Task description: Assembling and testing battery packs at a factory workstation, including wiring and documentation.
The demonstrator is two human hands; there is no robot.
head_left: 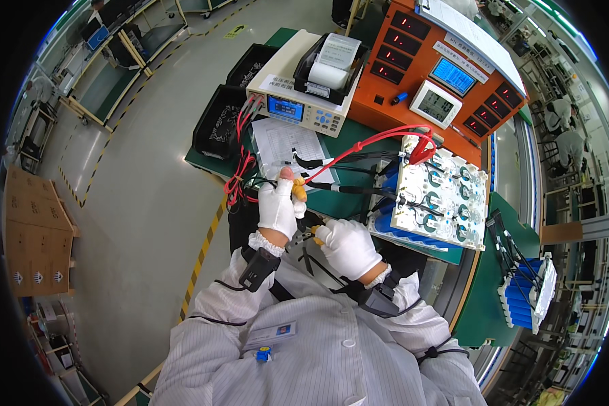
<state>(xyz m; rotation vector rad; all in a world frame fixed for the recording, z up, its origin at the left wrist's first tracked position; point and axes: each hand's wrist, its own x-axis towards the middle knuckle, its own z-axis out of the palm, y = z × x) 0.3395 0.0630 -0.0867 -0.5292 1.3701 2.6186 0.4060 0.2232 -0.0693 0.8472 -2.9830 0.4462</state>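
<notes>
- Working close to the chest, the right hand [348, 245] in its white glove curls shut around a dark-handled tool [309, 233] with a yellow-tipped fingertip beside it; the tool pokes out to the left of the fist, so its working end sits between the two hands.
- The left hand [277, 203], also gloved, stands upright just beyond, its grip pinching a yellow-sleeved probe end [298, 190] where the red lead [372, 141] arrives; the held end lies at the fingertips, above the palm, likely kept raised so the lead stays off the surface.
- Past the hands, a white fixture tray [440, 199] rests on the green surface [348, 145], blue cells under it, a red clip at its top edge where the lead runs.
- A printed sheet [287, 142] lies left of the lead.
- Farther back stand a beige meter [298, 101] with a blue screen and an orange instrument cabinet [399, 88], both facing the person for reading.
</notes>
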